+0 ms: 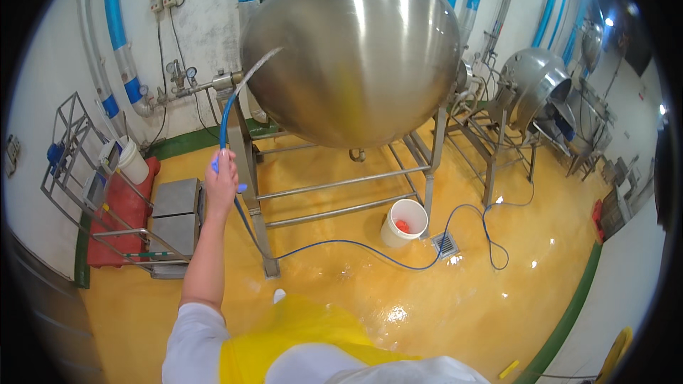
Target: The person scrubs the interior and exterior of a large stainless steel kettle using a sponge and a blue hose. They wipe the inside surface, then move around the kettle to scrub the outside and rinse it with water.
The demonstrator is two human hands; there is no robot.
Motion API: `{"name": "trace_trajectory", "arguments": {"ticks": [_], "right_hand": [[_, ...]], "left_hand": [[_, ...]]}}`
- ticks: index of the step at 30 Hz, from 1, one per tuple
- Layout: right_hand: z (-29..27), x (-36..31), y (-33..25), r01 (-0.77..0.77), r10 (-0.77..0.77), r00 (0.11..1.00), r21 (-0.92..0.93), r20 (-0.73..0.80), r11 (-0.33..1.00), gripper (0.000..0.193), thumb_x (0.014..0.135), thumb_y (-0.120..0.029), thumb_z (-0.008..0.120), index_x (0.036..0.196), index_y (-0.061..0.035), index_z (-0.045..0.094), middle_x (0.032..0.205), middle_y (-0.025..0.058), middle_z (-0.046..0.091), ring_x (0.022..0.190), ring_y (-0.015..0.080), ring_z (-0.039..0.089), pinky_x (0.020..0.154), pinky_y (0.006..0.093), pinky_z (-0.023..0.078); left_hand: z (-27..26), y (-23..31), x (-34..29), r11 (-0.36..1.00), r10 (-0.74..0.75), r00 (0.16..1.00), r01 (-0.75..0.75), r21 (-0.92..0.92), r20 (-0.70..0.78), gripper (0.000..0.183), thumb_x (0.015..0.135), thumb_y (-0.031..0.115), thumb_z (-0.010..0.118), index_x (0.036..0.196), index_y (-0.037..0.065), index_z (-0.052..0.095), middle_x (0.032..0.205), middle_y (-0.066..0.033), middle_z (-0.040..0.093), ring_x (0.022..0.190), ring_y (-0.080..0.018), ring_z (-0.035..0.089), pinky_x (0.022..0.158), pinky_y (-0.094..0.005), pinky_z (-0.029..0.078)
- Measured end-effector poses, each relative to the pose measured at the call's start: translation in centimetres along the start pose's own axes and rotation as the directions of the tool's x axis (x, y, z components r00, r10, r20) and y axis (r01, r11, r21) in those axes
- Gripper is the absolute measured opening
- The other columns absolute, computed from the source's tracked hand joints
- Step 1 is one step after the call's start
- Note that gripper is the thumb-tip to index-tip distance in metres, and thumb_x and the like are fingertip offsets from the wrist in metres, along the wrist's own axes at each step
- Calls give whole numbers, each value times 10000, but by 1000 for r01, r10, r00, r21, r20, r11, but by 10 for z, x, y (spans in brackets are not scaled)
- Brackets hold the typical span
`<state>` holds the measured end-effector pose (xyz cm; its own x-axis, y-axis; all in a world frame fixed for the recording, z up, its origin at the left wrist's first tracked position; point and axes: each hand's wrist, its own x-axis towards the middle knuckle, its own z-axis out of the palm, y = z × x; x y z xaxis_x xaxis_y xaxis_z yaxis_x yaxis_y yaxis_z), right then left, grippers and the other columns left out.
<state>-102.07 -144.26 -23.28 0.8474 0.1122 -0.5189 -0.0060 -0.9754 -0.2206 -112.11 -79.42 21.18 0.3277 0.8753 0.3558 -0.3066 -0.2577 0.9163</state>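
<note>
My left hand (222, 174), bare and stretched out ahead, is closed around a blue hose (225, 124). Small blue parts stick out beside the fingers; I cannot tell what they are. From the hose's upper end a stream of water (260, 68) shoots up and to the right, against the lower left side of a large round steel kettle (348, 57). The kettle rests on a steel frame (341, 184). Below my hand the hose drops behind my forearm and runs across the floor to the right. My right hand is out of view.
A white bucket (393, 237) with something red inside stands by the frame's right leg, near a floor drain (445, 244). Left are a metal trolley (71, 146), a red pallet (117, 231) and a platform scale (174, 233). A smaller kettle (530, 75) stands right. The yellow floor (341, 270) looks wet.
</note>
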Motion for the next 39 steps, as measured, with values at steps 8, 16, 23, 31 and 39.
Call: {"name": "trace_trajectory", "arguments": {"ticks": [8,16,23,31,39], "right_hand": [[24,48,69,-199,316,929,460,-194,865,209,914,-171,641,1028,-5,698,991,203,734,911,353,711,805,436,547],[60,60,-14,24,133,964,569,-232,822,223,896,-177,673,1062,-30,696,999,185,736,944,352,708,854,447,545],[71,24,-12,-67,142,984,512,-108,856,220,898,-166,653,1062,-25,695,1038,208,729,998,373,697,877,448,542],[60,11,44,-138,243,959,511,-145,848,219,907,-144,649,1066,1,692,1046,217,722,991,378,693,872,452,536],[39,15,46,-169,263,958,517,-114,839,228,925,-156,643,1097,-10,675,1060,194,718,997,360,686,883,440,535]], "left_hand": [[110,54,11,977,141,983,-119,-178,115,282,1096,343,450,995,94,535,634,73,361,467,-14,306,391,-206,225],[159,89,15,968,198,962,-160,-194,191,292,1095,357,446,997,98,536,636,69,365,466,-19,307,390,-214,222],[164,85,13,968,194,958,-153,-197,210,294,1093,363,448,998,98,531,636,64,372,466,-20,303,391,-217,218],[158,78,1,970,180,964,-140,-201,198,287,1093,360,454,1000,101,535,643,65,373,470,-20,301,397,-216,210],[165,56,-26,975,124,968,-78,-208,219,285,1091,354,466,992,98,543,643,66,371,472,-17,299,402,-217,204]]}}
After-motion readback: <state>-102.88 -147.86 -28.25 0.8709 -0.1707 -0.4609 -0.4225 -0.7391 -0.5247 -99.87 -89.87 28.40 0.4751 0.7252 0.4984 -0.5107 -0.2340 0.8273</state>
